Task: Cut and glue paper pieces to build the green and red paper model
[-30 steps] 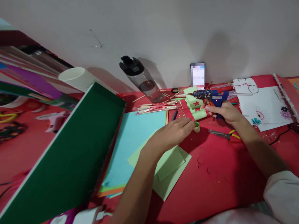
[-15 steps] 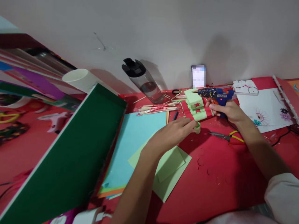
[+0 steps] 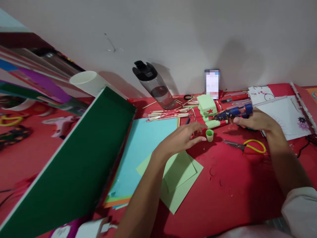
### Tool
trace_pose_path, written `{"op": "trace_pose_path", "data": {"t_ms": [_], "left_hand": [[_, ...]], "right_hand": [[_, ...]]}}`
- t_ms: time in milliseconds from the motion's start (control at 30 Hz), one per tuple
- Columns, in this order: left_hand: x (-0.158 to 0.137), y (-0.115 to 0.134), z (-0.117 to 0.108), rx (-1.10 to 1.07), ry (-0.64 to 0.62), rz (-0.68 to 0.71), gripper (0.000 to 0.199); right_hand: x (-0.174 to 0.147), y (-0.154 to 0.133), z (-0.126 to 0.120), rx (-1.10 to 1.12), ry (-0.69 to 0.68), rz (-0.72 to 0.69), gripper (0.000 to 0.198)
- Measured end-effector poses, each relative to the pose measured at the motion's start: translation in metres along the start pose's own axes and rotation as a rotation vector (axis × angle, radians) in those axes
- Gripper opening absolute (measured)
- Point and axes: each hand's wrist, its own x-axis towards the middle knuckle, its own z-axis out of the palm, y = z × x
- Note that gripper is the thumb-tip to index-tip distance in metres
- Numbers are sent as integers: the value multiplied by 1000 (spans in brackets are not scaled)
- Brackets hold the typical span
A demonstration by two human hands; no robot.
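Observation:
A small light-green rolled-paper cup (image 3: 209,136) stands upright on the red tabletop. Just left of it is my left hand (image 3: 185,136), its thumb and fingers apart, with nothing held. My right hand (image 3: 260,119) grips a blue hot glue gun (image 3: 234,112), whose nozzle points left and down, above and to the right of the cup. Behind the nozzle sits a light-green paper box (image 3: 206,105) with a red star, and part of a green paper roll (image 3: 214,124) shows below it. The glue gun's trigger is hidden by my hand.
Scissors with yellow handles (image 3: 247,145) lie right of the cup. Green paper sheets (image 3: 180,172) and a blue sheet (image 3: 146,142) are under and beside my left arm. Wooden sticks (image 3: 168,114), a water bottle (image 3: 155,86) and a phone (image 3: 212,83) are at the back; a green board (image 3: 74,158) stands left.
My left fingers have let go of the green paper cup and spread apart to its left. My right hand has brought the glue gun lower and tipped its nozzle downward.

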Motion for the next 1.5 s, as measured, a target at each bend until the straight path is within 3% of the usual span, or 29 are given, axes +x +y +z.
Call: {"op": "trace_pose_path", "data": {"t_ms": [233, 467, 733, 933, 1167, 1500], "left_hand": [[4, -2, 5, -23, -11, 56, 44], [2, 3, 1, 180, -46, -6, 39], [-7, 4, -9, 209, -297, -150, 17], [-7, 2, -2, 176, -483, -297, 27], [3, 16, 18, 260, -517, -238, 27], [6, 25, 26, 402, -483, -247, 12]], "right_hand": [[-1, -9, 3, -62, -10, 18, 38], [4, -11, 3, -192, -81, 26, 41], [3, -16, 0, -198, -129, 2, 39], [3, -9, -5, -215, -116, 28, 41], [3, -1, -16, -129, -34, -67, 35], [1, 3, -10, -194, -87, 24, 45]]}}
